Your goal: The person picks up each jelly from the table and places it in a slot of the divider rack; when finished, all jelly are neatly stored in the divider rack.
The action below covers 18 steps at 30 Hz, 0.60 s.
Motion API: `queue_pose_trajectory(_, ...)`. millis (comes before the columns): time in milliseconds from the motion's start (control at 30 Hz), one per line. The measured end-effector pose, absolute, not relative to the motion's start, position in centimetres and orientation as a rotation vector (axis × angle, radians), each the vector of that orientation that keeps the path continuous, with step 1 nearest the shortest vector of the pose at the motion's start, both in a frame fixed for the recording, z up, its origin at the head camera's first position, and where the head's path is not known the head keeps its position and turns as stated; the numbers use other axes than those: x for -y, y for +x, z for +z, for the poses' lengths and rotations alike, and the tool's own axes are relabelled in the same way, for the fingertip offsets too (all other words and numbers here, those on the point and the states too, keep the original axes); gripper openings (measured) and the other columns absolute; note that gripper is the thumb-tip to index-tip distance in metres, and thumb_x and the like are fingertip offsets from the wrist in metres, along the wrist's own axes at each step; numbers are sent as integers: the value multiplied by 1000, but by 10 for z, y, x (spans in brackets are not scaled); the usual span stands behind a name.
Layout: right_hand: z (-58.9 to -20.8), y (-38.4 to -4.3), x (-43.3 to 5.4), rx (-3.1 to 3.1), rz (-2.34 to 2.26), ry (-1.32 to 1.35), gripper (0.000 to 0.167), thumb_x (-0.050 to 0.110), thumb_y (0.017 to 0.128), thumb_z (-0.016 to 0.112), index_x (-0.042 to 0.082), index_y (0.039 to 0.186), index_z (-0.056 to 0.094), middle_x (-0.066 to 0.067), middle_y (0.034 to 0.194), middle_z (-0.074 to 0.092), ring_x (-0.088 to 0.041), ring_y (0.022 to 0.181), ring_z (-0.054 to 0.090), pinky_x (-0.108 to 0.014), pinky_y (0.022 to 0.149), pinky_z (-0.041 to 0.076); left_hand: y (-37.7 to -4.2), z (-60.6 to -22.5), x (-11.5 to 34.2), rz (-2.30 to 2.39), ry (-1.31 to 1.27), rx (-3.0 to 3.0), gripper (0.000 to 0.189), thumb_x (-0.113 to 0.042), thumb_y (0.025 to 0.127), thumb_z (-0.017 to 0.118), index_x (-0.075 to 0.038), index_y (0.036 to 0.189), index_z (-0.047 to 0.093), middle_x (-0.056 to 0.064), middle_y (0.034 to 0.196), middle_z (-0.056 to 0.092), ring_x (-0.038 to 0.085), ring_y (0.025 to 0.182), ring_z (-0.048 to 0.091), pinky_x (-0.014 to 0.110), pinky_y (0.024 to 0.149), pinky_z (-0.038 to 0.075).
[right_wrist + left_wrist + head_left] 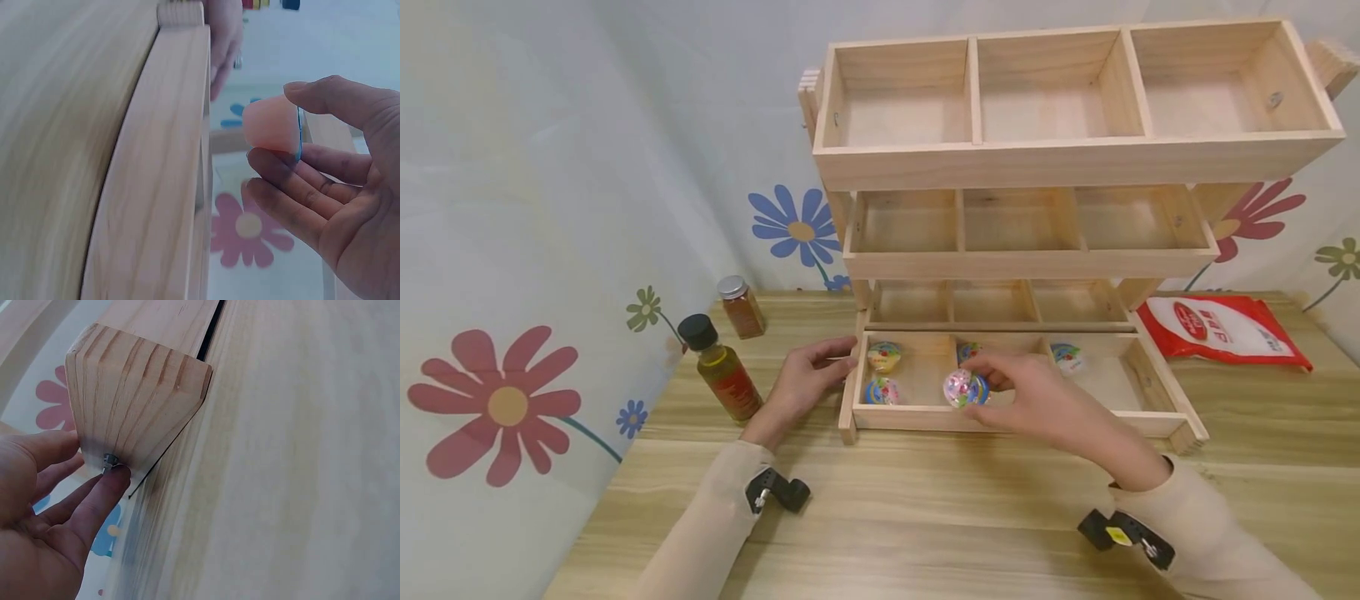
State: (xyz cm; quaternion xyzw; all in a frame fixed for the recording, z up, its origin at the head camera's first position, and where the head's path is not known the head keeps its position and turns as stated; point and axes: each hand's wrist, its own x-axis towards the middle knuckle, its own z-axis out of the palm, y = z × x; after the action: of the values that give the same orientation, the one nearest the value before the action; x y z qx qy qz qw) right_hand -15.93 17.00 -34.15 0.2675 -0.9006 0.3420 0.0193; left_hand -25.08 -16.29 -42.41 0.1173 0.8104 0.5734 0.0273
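Note:
My right hand point(1037, 396) pinches a small pink jelly cup point(272, 125) with a blue-edged lid, over the front of the middle compartment in the wooden rack's bottom tray point(910, 419). In the left compartment lie a yellowish jelly cup point(884, 357) and a pink one point(882, 392). Another cup point(968, 351) sits at the back of the middle compartment, partly hidden by my right hand. A whitish cup point(1067, 357) lies in the right compartment. My left hand point(801, 383) rests its fingertips against the rack's left end point(134, 387), beside a small metal screw point(110, 460).
Above the bottom tray rise more tiers, including a middle tray point(1030, 265) and a top tray point(1075, 165). Left of the rack stand a black-capped bottle point(726, 375) and a silver-lidded jar point(742, 310). A red and white bag point(1225, 331) lies at the right.

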Motion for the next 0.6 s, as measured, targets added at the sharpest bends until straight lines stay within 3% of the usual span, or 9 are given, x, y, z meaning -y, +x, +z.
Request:
queue_pose_trajectory(467, -342, -164, -224, 2802, 1087, 602, 47, 18, 91, 87, -3, 129, 69, -8, 108, 75, -30, 101, 73, -53, 90, 60, -251, -423, 163, 1770, 346, -2495, 41, -14, 104, 72, 1, 142, 66, 21, 139, 67, 35, 123, 67, 34, 97, 59)
queue_pose_trajectory(600, -343, -166, -238, 2822, 1092, 550, 51, 17, 91, 87, -3, 132, 67, -9, 109, 74, -31, 101, 73, -49, 89, 61, -251, -423, 163, 1772, 353, -2501, 41, -13, 104, 72, 2, 141, 66, 22, 139, 67, 35, 123, 67, 33, 96, 59)
